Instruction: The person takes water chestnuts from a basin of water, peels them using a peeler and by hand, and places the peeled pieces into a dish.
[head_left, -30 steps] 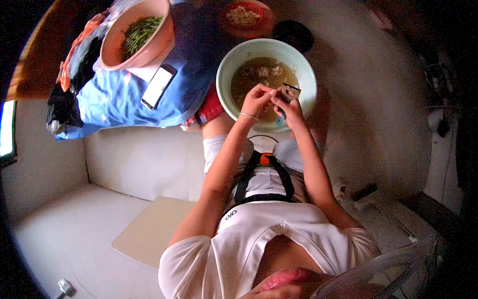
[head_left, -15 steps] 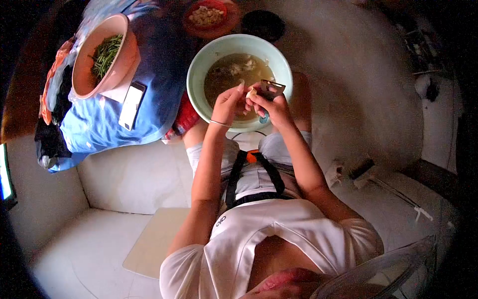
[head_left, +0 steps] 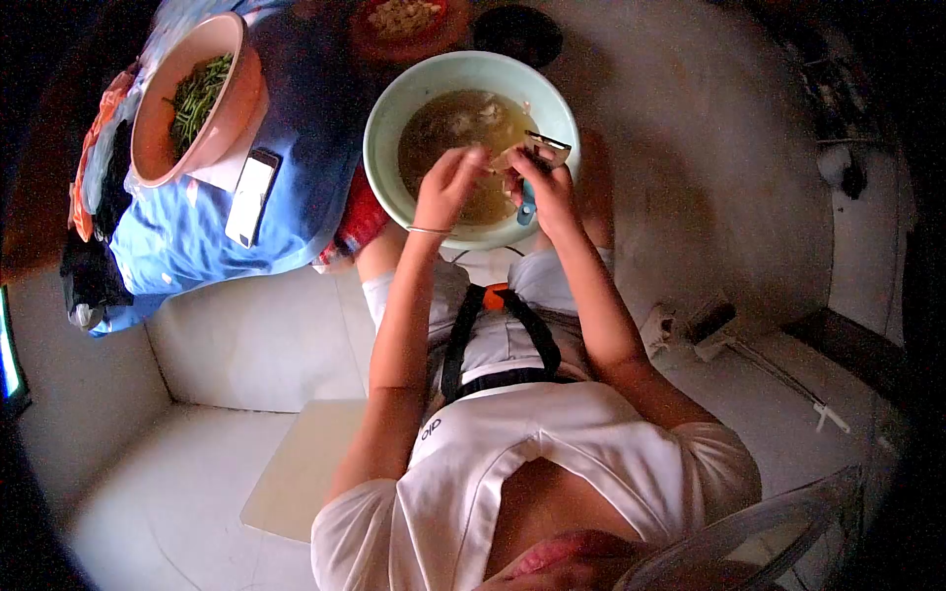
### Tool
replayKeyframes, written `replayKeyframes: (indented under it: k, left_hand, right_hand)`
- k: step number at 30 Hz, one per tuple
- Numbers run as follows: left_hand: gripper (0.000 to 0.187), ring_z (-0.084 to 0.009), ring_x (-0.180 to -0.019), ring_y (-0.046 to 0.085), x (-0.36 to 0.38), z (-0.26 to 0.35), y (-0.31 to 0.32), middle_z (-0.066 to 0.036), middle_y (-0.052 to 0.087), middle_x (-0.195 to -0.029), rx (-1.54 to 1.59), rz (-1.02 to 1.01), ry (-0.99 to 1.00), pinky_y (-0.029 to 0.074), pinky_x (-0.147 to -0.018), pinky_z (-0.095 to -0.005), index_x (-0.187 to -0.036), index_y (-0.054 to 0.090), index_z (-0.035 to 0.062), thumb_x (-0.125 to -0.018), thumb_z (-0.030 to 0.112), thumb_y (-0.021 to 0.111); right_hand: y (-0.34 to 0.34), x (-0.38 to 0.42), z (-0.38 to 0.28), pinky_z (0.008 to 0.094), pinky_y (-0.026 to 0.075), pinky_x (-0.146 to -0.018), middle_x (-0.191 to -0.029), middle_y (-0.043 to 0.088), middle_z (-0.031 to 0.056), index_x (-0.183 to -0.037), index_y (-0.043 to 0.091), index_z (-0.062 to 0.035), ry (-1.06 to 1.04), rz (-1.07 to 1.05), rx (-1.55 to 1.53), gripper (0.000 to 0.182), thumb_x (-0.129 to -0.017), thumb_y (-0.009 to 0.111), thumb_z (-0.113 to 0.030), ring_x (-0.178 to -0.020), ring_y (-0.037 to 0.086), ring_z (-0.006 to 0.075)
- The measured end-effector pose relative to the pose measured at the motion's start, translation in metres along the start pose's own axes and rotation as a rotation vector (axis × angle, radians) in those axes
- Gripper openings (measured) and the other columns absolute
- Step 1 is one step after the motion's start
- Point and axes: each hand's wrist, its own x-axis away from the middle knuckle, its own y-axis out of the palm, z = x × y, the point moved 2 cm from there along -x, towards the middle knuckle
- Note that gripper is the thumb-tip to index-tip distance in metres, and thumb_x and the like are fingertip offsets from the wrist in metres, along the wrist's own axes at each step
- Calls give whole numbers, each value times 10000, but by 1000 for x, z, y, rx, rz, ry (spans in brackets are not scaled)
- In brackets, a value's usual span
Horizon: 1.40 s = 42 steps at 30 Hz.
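Over the pale green basin (head_left: pixel 384 128) of cloudy water, my right hand (head_left: pixel 550 192) is closed round a blue-handled tool (head_left: pixel 528 205) with a flat metal head. A small pale piece (head_left: pixel 505 158) shows at the fingertips of that hand. My left hand (head_left: pixel 448 185), with a thin bracelet at its wrist, is just left of the piece, fingers drawn together and tips blurred. Whatever it pinches is too small to make out. A gap separates the two hands. Pale bits (head_left: pixel 488 111) lie in the water.
At the left, a pink bowl (head_left: pixel 148 123) of cut green vegetables and a phone (head_left: pixel 252 197) rest on blue cloth (head_left: pixel 187 246). Behind the basin are a red bowl (head_left: pixel 406 18) of pale pieces and a dark round container (head_left: pixel 517 36). A long-handled brush (head_left: pixel 711 320) lies at the right.
My left hand has moved slightly away from my right hand, its fingertips now blurred. The tool has turned a little in my right hand. The whole view has shifted slightly.
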Motion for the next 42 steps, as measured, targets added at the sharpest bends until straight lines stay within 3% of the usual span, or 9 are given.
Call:
replayKeyframes:
  k: [3,5,11,14,21,25,35,39,42]
  left_hand:
    - [211,-90,-739,515,12,12,16,-34,576,-815,-236,-2,47,415,-670,-207,-917,541,-18,-820,169,554]
    - [193,-70,-665,500,12,0,18,-11,558,-746,-37,-15,-62,408,-601,-193,-878,537,-17,-797,152,586]
    - [209,-68,-587,518,20,-5,29,-49,573,-670,-128,154,127,418,-520,-199,-807,544,-19,-779,176,613]
    - [123,-173,-593,567,23,-6,30,-118,577,-710,-370,272,450,444,-546,-250,-827,553,1,-762,94,599]
    - [128,-270,-624,564,24,2,24,-117,572,-740,-619,261,643,455,-538,-323,-829,549,47,-717,72,606]
    - [134,-299,-625,542,19,-5,10,-120,523,-703,-670,135,589,446,-529,-343,-834,528,49,-713,65,585]
    - [91,-263,-621,560,25,14,10,-118,546,-693,-552,76,640,452,-549,-290,-803,559,26,-719,45,590]
    - [118,-135,-682,557,23,8,9,-88,596,-766,-284,153,374,434,-614,-227,-867,573,-14,-792,73,552]
    - [153,-85,-570,502,15,-7,5,-29,557,-711,366,124,65,421,-509,-199,-917,562,-2,-830,114,514]
  right_hand:
    - [-3,-3,17,200,371,-453,-749,581,14,-831,565,-65,-84,47,208,179,-790,569,-239,-578,514,75]
    - [0,2,12,199,382,-507,-749,579,2,-827,579,-73,-98,63,265,165,-790,567,-234,-605,508,65]
    - [17,15,8,220,404,-614,-756,581,2,-832,579,-37,-21,165,-46,185,-793,559,-218,-696,525,88]
    - [17,15,19,223,412,-638,-792,587,11,-850,575,-43,-36,235,-109,163,-795,552,-195,-713,535,94]
    - [25,15,14,236,405,-707,-807,568,-4,-833,576,-66,23,298,-100,142,-784,563,-199,-770,519,100]
    - [3,0,17,233,395,-711,-804,559,-13,-821,570,-74,44,112,138,151,-768,594,-213,-777,513,97]
    - [3,6,11,220,353,-374,-617,511,12,-835,500,-64,19,1,20,159,-770,604,-165,-432,466,98]
    - [11,6,6,224,351,-378,-601,511,40,-823,495,-44,-26,-61,-108,134,-787,581,-141,-437,462,102]
    - [14,0,-6,220,353,-378,-618,532,55,-808,501,-47,-25,-104,-148,132,-778,591,-139,-441,466,103]
